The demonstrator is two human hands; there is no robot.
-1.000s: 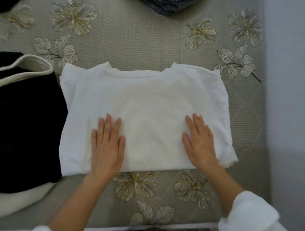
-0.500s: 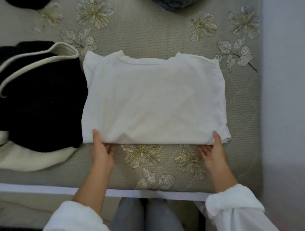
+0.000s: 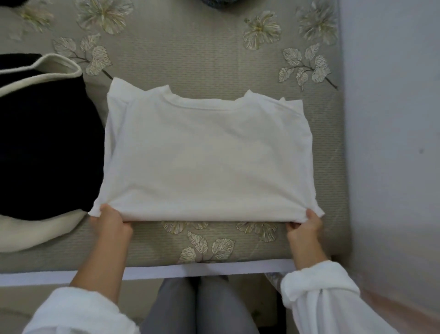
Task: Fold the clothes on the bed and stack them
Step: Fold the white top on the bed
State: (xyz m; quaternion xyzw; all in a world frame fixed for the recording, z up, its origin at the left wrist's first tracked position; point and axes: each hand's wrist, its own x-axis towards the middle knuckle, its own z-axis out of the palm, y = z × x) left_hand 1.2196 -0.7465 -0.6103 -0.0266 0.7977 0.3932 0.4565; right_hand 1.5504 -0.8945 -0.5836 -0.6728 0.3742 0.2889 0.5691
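the folded white shirt lies in the middle of the frame on the bed, with its neck edge toward the top. a second ago we saw both hands lying flat on top of it, palms down. half a second ago they had slid down to the near edge, with the thumbs resting on the cloth. now the left hand grips the lower left corner of the shirt and the right hand grips the lower right corner. on each hand the thumb sits on top and the fingers are tucked under, so the cloth is pinched between them. the cloth is bunched into small wrinkles at both corners, which was not so before. the near edge now covers most of two printed flowers on the bed cover that showed whole before.

at the left of the frame we see a black and cream garment, and the shirt's left edge lies right against it. at the top edge a bit of dark blue-grey cloth peeks in. a pale wall fills the right side. along the bottom we see a white sleeve, grey trousers and a white strip along the bed's near side. the hands cover the two near corners, and the shirt hides the fingers under it.
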